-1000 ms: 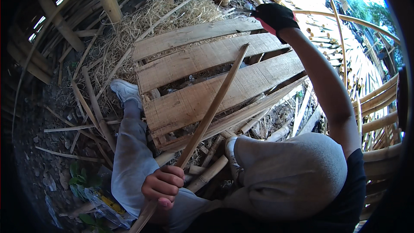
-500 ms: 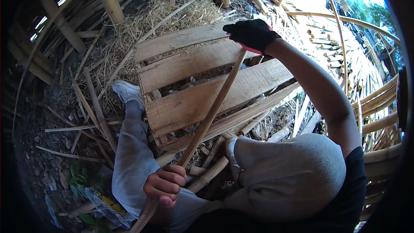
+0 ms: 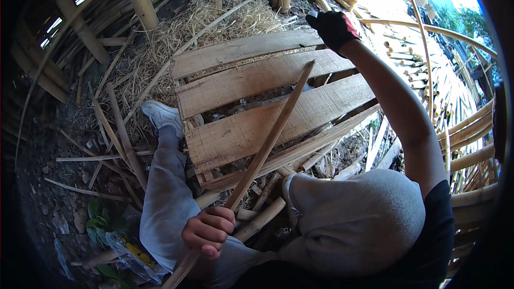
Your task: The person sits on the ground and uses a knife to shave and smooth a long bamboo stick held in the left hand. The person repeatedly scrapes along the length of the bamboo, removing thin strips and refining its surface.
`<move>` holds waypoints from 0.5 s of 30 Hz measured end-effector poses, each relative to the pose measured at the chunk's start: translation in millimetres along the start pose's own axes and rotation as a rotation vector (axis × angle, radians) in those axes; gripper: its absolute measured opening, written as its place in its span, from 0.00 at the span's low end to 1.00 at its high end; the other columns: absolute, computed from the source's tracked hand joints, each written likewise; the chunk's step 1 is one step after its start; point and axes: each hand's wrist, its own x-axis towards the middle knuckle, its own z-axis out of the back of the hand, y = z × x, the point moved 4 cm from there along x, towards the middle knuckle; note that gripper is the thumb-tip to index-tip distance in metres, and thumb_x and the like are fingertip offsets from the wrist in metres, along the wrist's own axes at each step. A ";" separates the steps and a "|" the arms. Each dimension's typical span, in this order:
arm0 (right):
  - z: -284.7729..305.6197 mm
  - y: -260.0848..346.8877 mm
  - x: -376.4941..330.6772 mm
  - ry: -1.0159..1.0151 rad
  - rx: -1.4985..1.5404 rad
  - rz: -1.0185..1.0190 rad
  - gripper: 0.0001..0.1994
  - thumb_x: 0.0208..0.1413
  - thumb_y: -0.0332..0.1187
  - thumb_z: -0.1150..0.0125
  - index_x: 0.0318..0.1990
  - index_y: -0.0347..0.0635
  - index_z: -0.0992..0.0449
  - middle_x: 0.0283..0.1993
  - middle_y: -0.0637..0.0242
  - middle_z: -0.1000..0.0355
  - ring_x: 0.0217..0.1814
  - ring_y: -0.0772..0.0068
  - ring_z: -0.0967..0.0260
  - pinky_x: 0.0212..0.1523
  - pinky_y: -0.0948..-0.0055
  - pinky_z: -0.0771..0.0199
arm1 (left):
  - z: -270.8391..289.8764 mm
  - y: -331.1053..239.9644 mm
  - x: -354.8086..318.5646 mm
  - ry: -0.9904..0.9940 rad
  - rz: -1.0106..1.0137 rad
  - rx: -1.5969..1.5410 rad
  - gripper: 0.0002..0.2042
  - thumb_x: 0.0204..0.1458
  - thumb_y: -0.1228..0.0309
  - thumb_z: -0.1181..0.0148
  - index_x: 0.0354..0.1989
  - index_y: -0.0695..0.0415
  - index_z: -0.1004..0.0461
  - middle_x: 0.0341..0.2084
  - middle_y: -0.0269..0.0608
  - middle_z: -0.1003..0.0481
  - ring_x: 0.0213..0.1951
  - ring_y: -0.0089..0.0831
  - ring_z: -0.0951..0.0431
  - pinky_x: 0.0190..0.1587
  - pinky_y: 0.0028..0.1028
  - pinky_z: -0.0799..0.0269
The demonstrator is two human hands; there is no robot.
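My bare left hand [image 3: 210, 230] is wrapped round the lower part of a long bamboo strip [image 3: 270, 140]. The strip slants up and away to the right, its pointed far end over the slatted wooden platform [image 3: 278, 123]. Beyond that tip is my right hand [image 3: 334, 31], in a black glove with red on it, raised over the platform's far right corner and apart from the strip. Its fingers look curled in; whatever they may hold is hidden or too small to name.
My grey-trousered legs are spread on the near side, one shoe [image 3: 162, 115] beside the platform's left edge. Straw shavings [image 3: 155, 56] lie behind it. Bamboo posts [image 3: 140, 0] stand at the back, cut bamboo poles [image 3: 412, 59] are stacked right, and a plastic bag [image 3: 131, 254] lies lower left.
My right hand has moved up and away to the right, off the strip's far end, which now shows bare. My left hand keeps its hold, shifted very slightly right.
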 end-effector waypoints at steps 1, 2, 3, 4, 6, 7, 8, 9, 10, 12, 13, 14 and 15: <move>-0.8 -4.3 -3.7 -0.071 -0.006 0.051 0.15 0.65 0.34 0.47 0.57 0.52 0.24 0.32 0.64 0.26 0.35 0.62 0.23 0.35 0.62 0.22 | 0.3 0.9 -0.3 0.006 -0.010 -0.008 0.29 0.70 0.65 0.54 0.10 0.54 0.44 0.08 0.31 0.43 0.14 0.30 0.35 0.27 0.36 0.29; -0.4 -7.8 -7.1 -0.142 -0.012 0.103 0.18 0.64 0.33 0.47 0.60 0.53 0.26 0.32 0.65 0.27 0.35 0.62 0.24 0.35 0.63 0.22 | 0.6 2.0 0.3 0.008 -0.021 -0.010 0.29 0.70 0.65 0.55 0.09 0.54 0.44 0.08 0.31 0.43 0.14 0.30 0.35 0.27 0.36 0.29; -2.5 -7.4 -8.8 -0.141 -0.054 0.174 0.20 0.64 0.32 0.48 0.63 0.55 0.28 0.32 0.66 0.28 0.35 0.63 0.24 0.35 0.64 0.23 | 1.1 2.6 0.9 0.010 -0.026 -0.010 0.29 0.70 0.65 0.55 0.09 0.54 0.44 0.08 0.31 0.43 0.14 0.30 0.35 0.27 0.35 0.29; -4.7 -7.1 -9.4 -0.141 -0.094 0.246 0.22 0.63 0.31 0.48 0.65 0.56 0.30 0.33 0.66 0.29 0.35 0.63 0.25 0.35 0.64 0.23 | 1.3 2.4 0.8 0.012 -0.030 -0.009 0.29 0.70 0.65 0.55 0.09 0.54 0.44 0.08 0.31 0.43 0.14 0.30 0.35 0.27 0.35 0.29; -8.7 -7.3 -17.1 -0.268 -0.167 0.440 0.23 0.63 0.30 0.48 0.66 0.58 0.31 0.34 0.66 0.32 0.34 0.67 0.28 0.34 0.67 0.23 | 0.0 1.3 1.3 -0.003 -0.016 -0.001 0.29 0.70 0.65 0.55 0.09 0.54 0.44 0.08 0.31 0.43 0.14 0.30 0.35 0.27 0.35 0.30; -15.7 -12.1 -20.9 -0.262 -0.180 0.486 0.22 0.63 0.30 0.48 0.65 0.59 0.30 0.34 0.66 0.32 0.34 0.67 0.28 0.34 0.66 0.24 | -0.5 0.8 2.1 -0.009 -0.010 0.001 0.30 0.70 0.65 0.55 0.09 0.54 0.44 0.08 0.31 0.43 0.14 0.30 0.35 0.27 0.35 0.30; -22.9 -16.7 -24.7 -0.256 -0.193 0.532 0.22 0.63 0.31 0.48 0.64 0.59 0.29 0.34 0.66 0.32 0.34 0.67 0.28 0.34 0.66 0.24 | -0.7 0.5 3.0 -0.006 -0.007 0.004 0.30 0.70 0.65 0.55 0.09 0.54 0.44 0.08 0.31 0.43 0.14 0.30 0.35 0.27 0.35 0.30; -30.3 -21.5 -29.8 -0.249 -0.205 0.578 0.21 0.63 0.31 0.48 0.63 0.59 0.28 0.34 0.66 0.32 0.34 0.66 0.28 0.33 0.65 0.24 | -0.8 0.9 4.1 -0.002 -0.002 0.006 0.30 0.70 0.65 0.56 0.08 0.54 0.44 0.08 0.31 0.43 0.14 0.30 0.35 0.27 0.35 0.30; -34.0 -29.8 -36.2 -0.262 -0.210 0.501 0.16 0.65 0.34 0.48 0.58 0.58 0.24 0.32 0.66 0.29 0.35 0.65 0.27 0.33 0.64 0.26 | -1.1 1.0 4.8 0.001 0.000 0.006 0.30 0.70 0.65 0.56 0.08 0.54 0.44 0.08 0.31 0.43 0.14 0.30 0.35 0.27 0.34 0.30; -67.7 -80.5 -37.8 0.109 -0.269 0.167 0.12 0.66 0.36 0.48 0.53 0.54 0.23 0.32 0.62 0.25 0.35 0.62 0.25 0.32 0.61 0.27 | -1.9 3.8 5.0 -0.007 -0.004 -0.004 0.31 0.70 0.64 0.56 0.08 0.54 0.45 0.07 0.31 0.43 0.14 0.30 0.35 0.27 0.34 0.30; -76.4 -92.8 -40.3 0.211 -0.451 0.081 0.12 0.66 0.36 0.48 0.53 0.52 0.23 0.32 0.61 0.23 0.35 0.60 0.24 0.32 0.60 0.27 | -1.9 3.3 4.9 -0.009 -0.001 0.001 0.31 0.71 0.64 0.56 0.08 0.54 0.45 0.07 0.31 0.43 0.14 0.30 0.36 0.27 0.34 0.30; -78.3 -102.8 -44.7 0.168 -0.342 0.029 0.12 0.66 0.35 0.48 0.53 0.52 0.23 0.32 0.61 0.24 0.35 0.59 0.24 0.33 0.59 0.26 | -2.0 3.0 4.3 -0.012 0.000 0.003 0.31 0.71 0.63 0.56 0.08 0.54 0.45 0.07 0.31 0.42 0.13 0.29 0.35 0.27 0.34 0.29; -73.9 -101.9 -47.6 0.122 -0.222 -0.016 0.12 0.65 0.35 0.48 0.53 0.51 0.23 0.33 0.61 0.24 0.36 0.58 0.24 0.33 0.58 0.26 | -1.8 1.5 3.0 -0.017 0.007 0.016 0.32 0.71 0.62 0.56 0.08 0.54 0.45 0.07 0.31 0.42 0.13 0.29 0.35 0.27 0.34 0.29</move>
